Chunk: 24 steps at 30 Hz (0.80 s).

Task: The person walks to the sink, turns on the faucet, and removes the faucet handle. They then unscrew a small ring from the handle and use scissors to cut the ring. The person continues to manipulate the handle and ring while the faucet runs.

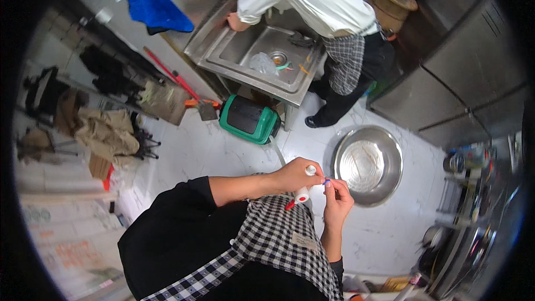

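I read the scene from the head view. My left hand is closed around a small white bottle with a red band, holding it tilted just right of picture centre, over the checked apron. My right hand sits at 3 o'clock of the bottle, thumb and forefinger pinched on a small blue piece at the bottle's top end; whether that piece is a cap or a seal, I cannot tell. Judged from this, the bottle is in hand and its top is being worked; nothing is poured or applied yet.

At 2 o'clock from the hands a large steel bowl rests on the pale floor. At 12 o'clock another person in a white top leans over a steel sink. A green-and-black case lies at 11 o'clock.
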Motion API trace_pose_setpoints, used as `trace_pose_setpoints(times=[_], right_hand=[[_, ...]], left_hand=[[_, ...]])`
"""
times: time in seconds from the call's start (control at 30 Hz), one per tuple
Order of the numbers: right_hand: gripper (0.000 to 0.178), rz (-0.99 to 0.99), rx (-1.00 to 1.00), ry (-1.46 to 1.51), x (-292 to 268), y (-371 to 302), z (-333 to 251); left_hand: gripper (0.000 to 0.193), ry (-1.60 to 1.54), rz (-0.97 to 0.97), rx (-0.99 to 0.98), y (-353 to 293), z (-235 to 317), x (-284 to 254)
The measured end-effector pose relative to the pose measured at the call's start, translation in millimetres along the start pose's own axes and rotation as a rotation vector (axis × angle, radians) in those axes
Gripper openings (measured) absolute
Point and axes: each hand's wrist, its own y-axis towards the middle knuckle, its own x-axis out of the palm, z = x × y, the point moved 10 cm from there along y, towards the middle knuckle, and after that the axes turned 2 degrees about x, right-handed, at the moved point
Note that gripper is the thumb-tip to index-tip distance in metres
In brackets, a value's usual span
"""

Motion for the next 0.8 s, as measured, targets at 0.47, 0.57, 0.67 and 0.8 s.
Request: trace_pose_setpoints(times=[0.47,0.57,0.67,0.8], right_hand=[[0.006,-0.290,0.184,0.273,25.8,153.6,4.6],[0.007,-0.430,0.149,0.362,62.1,168.9,-17.9],[0.005,-0.506,0.213,0.452,92.9,181.3,-37.3],[0.013,-0.505,0.384,0.615,140.7,193.3,-61.0]], left_hand=[[0.008,-0.362,0.559,0.504,-26.4,127.0,-96.0],[0.013,-0.501,0.460,0.624,-24.6,153.6,-102.1],[0.016,-0.520,0.450,0.651,-21.2,171.9,-115.7],[0.014,-0.543,0.352,0.757,-17.8,207.5,-150.6]])
